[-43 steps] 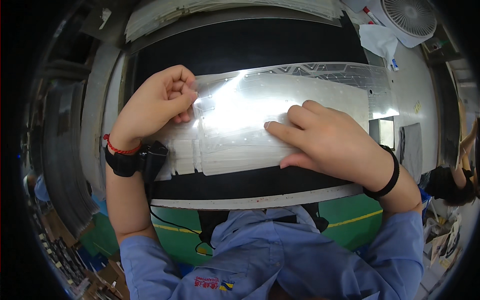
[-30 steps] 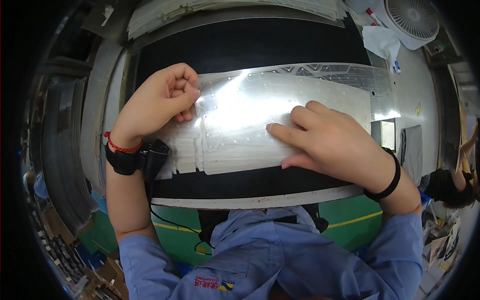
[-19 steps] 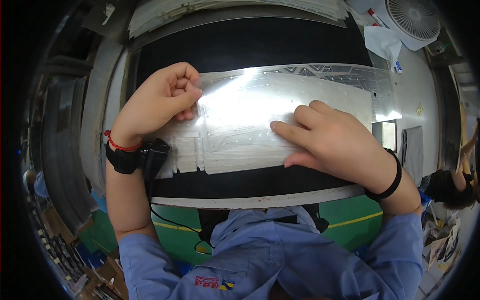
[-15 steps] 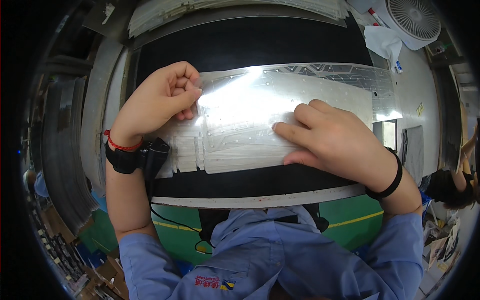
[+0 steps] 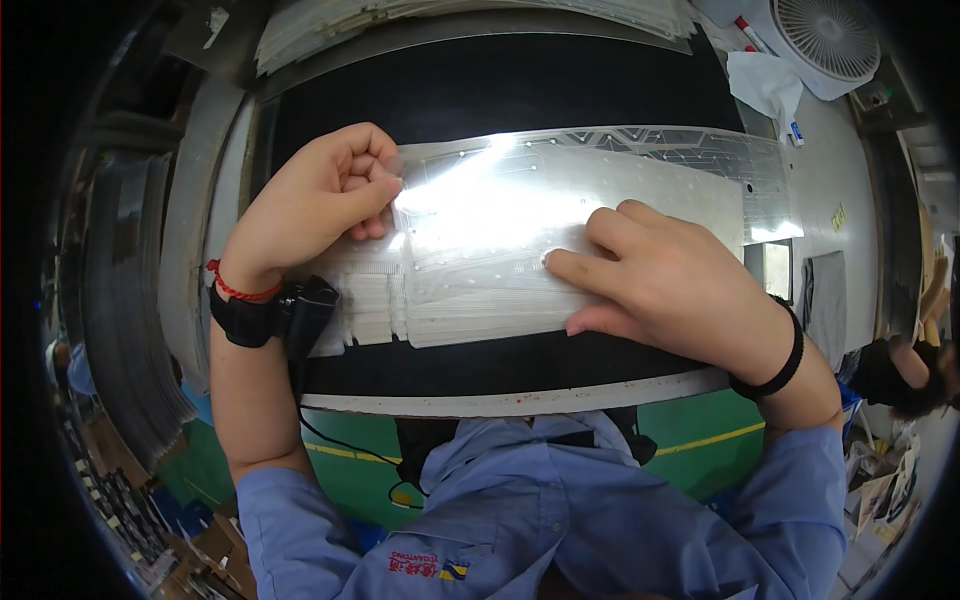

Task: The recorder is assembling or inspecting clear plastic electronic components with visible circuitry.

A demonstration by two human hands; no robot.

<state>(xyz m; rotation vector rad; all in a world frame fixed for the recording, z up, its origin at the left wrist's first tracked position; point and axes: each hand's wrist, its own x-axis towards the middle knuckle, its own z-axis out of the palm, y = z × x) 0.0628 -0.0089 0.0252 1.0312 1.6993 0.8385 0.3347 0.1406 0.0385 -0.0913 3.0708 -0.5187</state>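
Note:
A clear plastic film sheet (image 5: pixel 460 250) printed with fine circuit lines lies over a stack of similar sheets (image 5: pixel 490 322), and a bright glare hides part of its surface. My left hand (image 5: pixel 325 195) is closed, pinching the sheet's left edge between thumb and fingers. Across the sheet's right part rests my right hand (image 5: pixel 670 275), index fingertip touching the film and thumb apart near the stack's front edge. The fingers of that hand are spread and grip nothing. Another printed clear film (image 5: pixel 765 185) sticks out to the right from behind the top sheet.
The stack lies on a black work mat (image 5: pixel 500 90). More film sheets (image 5: pixel 480 18) are piled at the back. At the far right stand a white fan (image 5: pixel 828 38), a crumpled white tissue (image 5: pixel 765 85) and a grey cloth (image 5: pixel 825 300). Another person's arm (image 5: pixel 938 290) shows at the right rim.
My hands and the sheet stay almost where they were. The other person at the right rim has shifted slightly.

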